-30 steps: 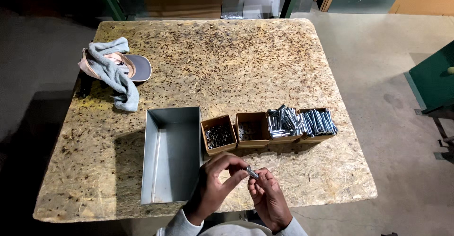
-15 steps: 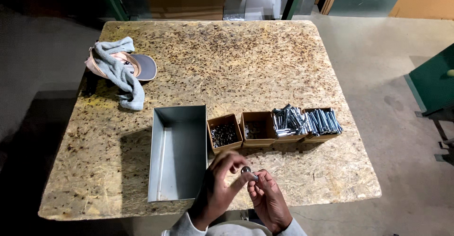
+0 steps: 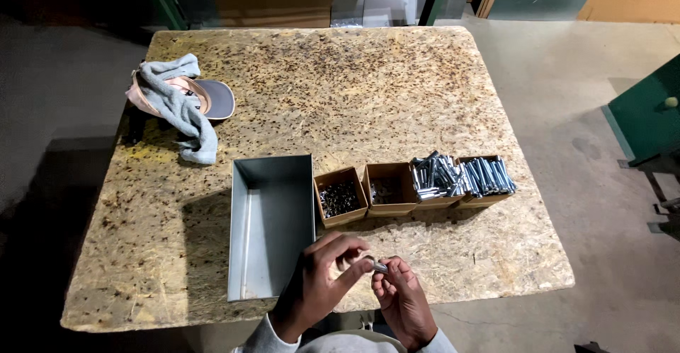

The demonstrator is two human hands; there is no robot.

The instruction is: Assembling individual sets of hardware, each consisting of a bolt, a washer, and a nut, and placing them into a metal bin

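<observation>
At the upper left of the frame a grey cloth (image 3: 178, 107) lies draped over a cap (image 3: 210, 99) near the corner of the chipboard table (image 3: 354, 84). Moving right, a long grey metal tray (image 3: 273, 225) sits in the lower middle of the picture, its near end close to the table's front edge. Just below and right of the tray, the person's left hand (image 3: 316, 289) is raised over the table edge, its fingers curled and pinched together on a small metal bolt (image 3: 379, 266). The right hand (image 3: 402, 303) meets it from the other side, fingertips closed on the same bolt, so the piece sits between the two hands at the bottom centre of the frame. Above the hands, just right of the tray, a row of small cardboard boxes runs across the middle: first a box of dark small parts (image 3: 340, 198), then a box with a few pale pieces (image 3: 388, 189), then two boxes heaped with silver bolts (image 3: 433, 177), the last of these (image 3: 489, 177) toward the right edge of the table
</observation>
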